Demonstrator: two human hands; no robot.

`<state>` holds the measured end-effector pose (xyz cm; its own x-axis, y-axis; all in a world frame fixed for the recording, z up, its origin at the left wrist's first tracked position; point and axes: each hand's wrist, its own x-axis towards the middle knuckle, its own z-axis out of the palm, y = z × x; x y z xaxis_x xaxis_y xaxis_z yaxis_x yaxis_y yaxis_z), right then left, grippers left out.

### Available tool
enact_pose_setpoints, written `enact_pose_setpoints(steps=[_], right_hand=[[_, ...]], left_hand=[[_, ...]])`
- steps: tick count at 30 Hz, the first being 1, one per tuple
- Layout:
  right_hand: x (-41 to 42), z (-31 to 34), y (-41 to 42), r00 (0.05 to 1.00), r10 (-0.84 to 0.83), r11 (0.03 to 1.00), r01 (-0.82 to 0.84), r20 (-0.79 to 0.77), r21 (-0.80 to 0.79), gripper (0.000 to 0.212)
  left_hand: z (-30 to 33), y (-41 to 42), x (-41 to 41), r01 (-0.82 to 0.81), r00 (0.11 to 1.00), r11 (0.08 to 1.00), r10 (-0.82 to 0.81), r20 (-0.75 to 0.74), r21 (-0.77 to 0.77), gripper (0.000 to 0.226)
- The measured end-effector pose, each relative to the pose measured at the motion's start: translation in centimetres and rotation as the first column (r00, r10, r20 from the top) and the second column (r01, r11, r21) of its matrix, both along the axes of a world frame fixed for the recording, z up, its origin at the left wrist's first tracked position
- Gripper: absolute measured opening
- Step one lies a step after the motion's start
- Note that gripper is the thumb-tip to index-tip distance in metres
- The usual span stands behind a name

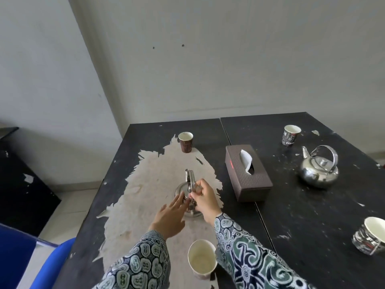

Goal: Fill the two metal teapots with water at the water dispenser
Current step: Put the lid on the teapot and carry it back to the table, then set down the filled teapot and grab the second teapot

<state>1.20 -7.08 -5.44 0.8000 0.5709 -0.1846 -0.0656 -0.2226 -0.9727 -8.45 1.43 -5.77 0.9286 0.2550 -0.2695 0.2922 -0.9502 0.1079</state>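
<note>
R hand (205, 200) is reaching fwd from lower right, fingers curled round the arched handle of the near teapot (188, 195), back of hand facing up w/ knuckles toward the camera. L hand (169, 217) comes in from lower left, fingers straight and together, fingertips (180, 198) at the pot's lid area; can't tell if they actually touch. Both forearms in patterned sleeves, angled inward so the hands nearly meet.
</note>
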Motion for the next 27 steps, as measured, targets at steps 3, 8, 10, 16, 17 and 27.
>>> enact_pose_setpoints(steps=[3,8,10,16,17,27], right_hand=[[0.7,-0.8,0.5,0.997,0.023,1.000,-0.023,0.071,-0.003,0.023],[2.9,-1.3,1.3,0.993,0.089,0.996,-0.089,0.078,-0.011,0.030],[3.9,-1.2,1.4,0.986,0.138,0.989,-0.133,0.095,-0.059,0.016],[4.2,0.5,-0.9,0.939,0.343,0.923,-0.329,0.038,-0.200,0.039],[4.1,0.6,-1.7,0.933,0.359,0.915,-0.347,0.019,-0.206,0.041],[3.6,4.7,-12.2,0.963,0.231,0.928,-0.261,-0.137,-0.267,0.030]], left_hand=[[-1.0,0.6,0.7,-0.025,0.999,1.000,0.024,0.031,0.018,0.072],[-2.1,1.2,2.1,-0.054,0.996,0.999,0.054,0.069,0.004,0.080],[-2.0,1.5,3.0,-0.057,0.996,0.998,0.056,0.064,0.021,0.081],[-1.3,2.3,3.9,-0.038,0.999,0.998,0.038,-0.009,0.054,0.085],[-0.9,2.3,4.0,-0.038,0.999,0.998,0.039,-0.033,0.048,0.084],[5.7,-1.1,4.3,-0.112,0.977,0.993,0.103,0.184,0.039,0.061]])
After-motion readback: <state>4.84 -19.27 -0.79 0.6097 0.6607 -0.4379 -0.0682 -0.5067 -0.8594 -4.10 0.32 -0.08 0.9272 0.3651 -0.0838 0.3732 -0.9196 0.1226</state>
